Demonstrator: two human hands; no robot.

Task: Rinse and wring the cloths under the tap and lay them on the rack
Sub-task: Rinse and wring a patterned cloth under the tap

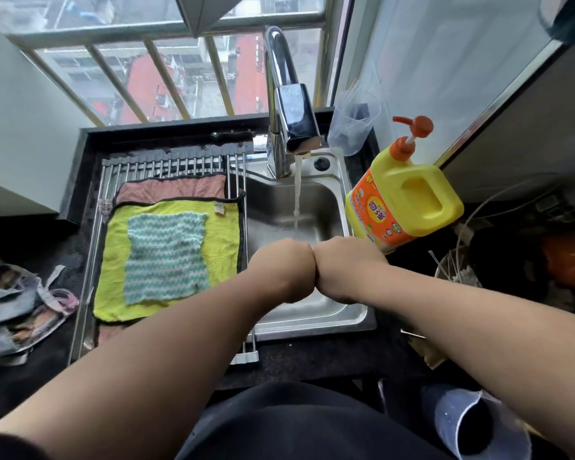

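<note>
1. Nearest of all, below the sink's (326,207) front edge, a dark blue container (472,426) stands at the lower right, beside the person's dark clothing.
2. The dark tabletop (296,360) runs along the sink's front rim, and both bare forearms reach across it.
3. The left hand (286,263) and right hand (342,260) meet over the front part of the sink, pressed side by side with the wrists bent down. The fingers are hidden below the wrists, so I cannot tell whether they are curled or whether they hold anything.
4. Left of the sink, a crumpled heap of fabric (17,307) lies on the tabletop.
5. A metal rack (166,164) lies over the sink's left side. A yellow-green cloth (219,240) is spread flat on it, with a teal striped cloth (166,257) laid on top. A pink cloth (173,190) lies flat behind them, partly tucked under the yellow-green one.
6. A yellow detergent bottle (409,200) with an orange pump stands just off the sink's right rim.
7. A stream of water (297,194) falls into the sink beyond the hands, from the chrome tap (279,94) at the sink's back edge.
8. A clear plastic cup (352,127) stands at the sink's back right corner.
9. Beyond the sink, a barred window (166,78) looks out on buildings.
</note>
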